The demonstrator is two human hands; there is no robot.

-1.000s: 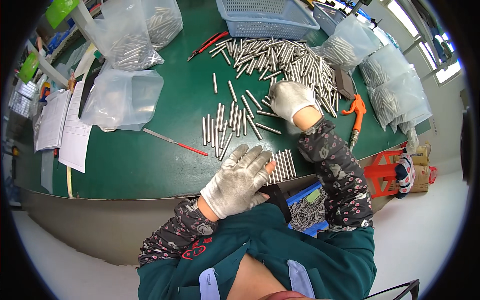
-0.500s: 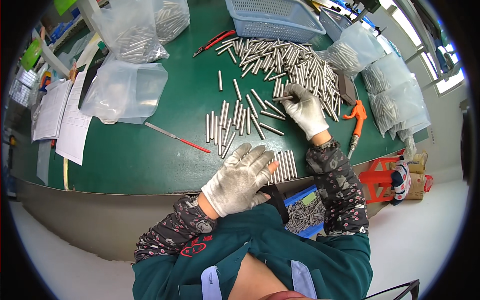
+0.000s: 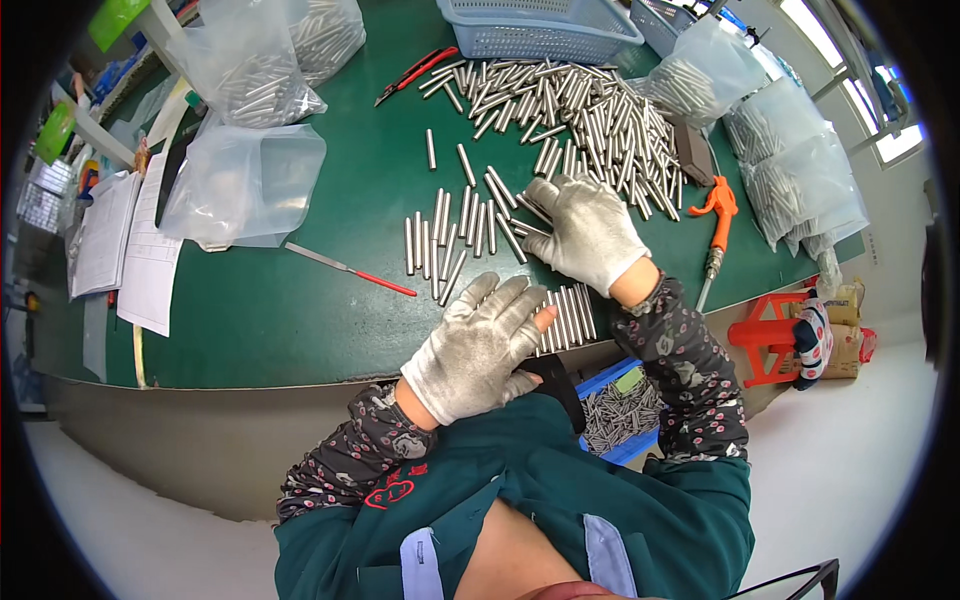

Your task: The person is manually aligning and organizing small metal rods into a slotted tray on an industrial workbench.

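Centre frame: right hand (image 3: 588, 232), fingers spread, is pressing rods (image 3: 455, 225) flat; left hand (image 3: 478, 345), fingers loosely extended, is steadying the aligned batch (image 3: 566, 315).

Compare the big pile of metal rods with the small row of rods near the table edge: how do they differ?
The big pile lies far back, rods crossing at many angles; the small row sits at the near edge, rods parallel and touching. The pile holds far more rods. The left hand rests on the row; the right hand lies nearer the pile. Both look like similar silver rods.
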